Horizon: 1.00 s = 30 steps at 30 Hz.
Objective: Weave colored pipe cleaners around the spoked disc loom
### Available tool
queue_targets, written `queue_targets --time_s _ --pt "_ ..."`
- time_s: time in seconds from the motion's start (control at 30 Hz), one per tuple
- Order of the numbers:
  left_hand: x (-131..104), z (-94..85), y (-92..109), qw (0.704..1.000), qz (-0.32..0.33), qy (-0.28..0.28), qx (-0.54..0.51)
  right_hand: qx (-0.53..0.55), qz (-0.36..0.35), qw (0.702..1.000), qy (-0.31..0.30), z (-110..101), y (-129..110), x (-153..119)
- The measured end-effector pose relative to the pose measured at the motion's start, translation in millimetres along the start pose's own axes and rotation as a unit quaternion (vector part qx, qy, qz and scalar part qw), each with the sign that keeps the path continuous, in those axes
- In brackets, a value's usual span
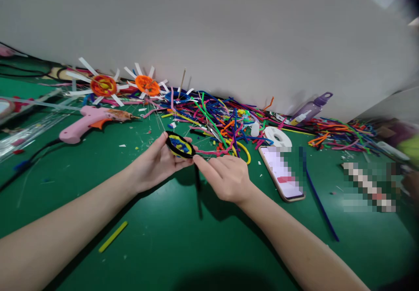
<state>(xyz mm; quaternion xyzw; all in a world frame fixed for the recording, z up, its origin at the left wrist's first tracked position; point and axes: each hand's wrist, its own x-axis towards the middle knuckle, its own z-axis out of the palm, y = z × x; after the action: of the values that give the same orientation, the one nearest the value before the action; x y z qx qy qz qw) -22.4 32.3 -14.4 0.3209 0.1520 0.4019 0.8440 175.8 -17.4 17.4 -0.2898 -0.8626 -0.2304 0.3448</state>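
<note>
A small round disc of coiled pipe cleaners, blue and yellow inside with a black outer ring, is held above the green table. My left hand grips it from the left, thumb at its upper rim and fingers beneath. At the disc's lower right edge, my right hand is closed, its index finger extended against the black rim. A loose black pipe cleaner end hangs down from the disc, close to the right fingertip. Whether the right fingers pinch that strand is hard to make out.
A pink glue gun lies at left, its cord trailing. Two orange discs with white strips stand behind. Loose pipe cleaners pile along the wall, near a purple bottle. At right are a phone, white tape roll and blue pipe cleaner.
</note>
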Motion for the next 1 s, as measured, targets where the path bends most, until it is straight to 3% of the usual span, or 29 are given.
queue_targets --time_s 0.1,0.17,0.23,0.33,0.37,0.43,0.5,0.7,0.9,1.0 --pt "0 -1.1 3 0.999 0.017 0.020 -0.018 0.109 0.124 0.986 0.016 8 -3 -6" --pt "-1 -1.6 5 0.999 0.032 0.032 -0.025 0.229 0.250 0.941 -0.012 13 -7 -6" --pt "-1 -1.4 7 0.998 0.039 0.032 -0.028 0.380 0.379 0.843 -0.048 18 -9 -4" --pt "-1 0.4 7 0.999 0.040 0.015 -0.022 0.566 0.507 0.649 -0.048 24 -10 0" --pt "-1 1.1 6 0.999 0.042 0.010 -0.020 0.602 0.526 0.600 -0.039 26 -9 2" --pt "-1 2.5 6 0.999 0.049 0.001 -0.017 0.644 0.544 0.537 -0.026 28 -6 3" --pt "-1 3.3 5 0.999 0.050 -0.011 -0.015 0.663 0.554 0.503 -0.016 29 -4 4" --pt "-2 1.0 2 0.999 0.044 -0.032 -0.001 0.686 0.566 0.458 0.005 29 -2 3" --pt "-5 -1.3 2 0.998 0.035 -0.038 0.030 0.721 0.581 0.376 -0.045 27 -1 2" --pt "-5 -1.3 2 0.998 0.038 -0.038 0.031 0.730 0.570 0.374 -0.050 27 -1 1"
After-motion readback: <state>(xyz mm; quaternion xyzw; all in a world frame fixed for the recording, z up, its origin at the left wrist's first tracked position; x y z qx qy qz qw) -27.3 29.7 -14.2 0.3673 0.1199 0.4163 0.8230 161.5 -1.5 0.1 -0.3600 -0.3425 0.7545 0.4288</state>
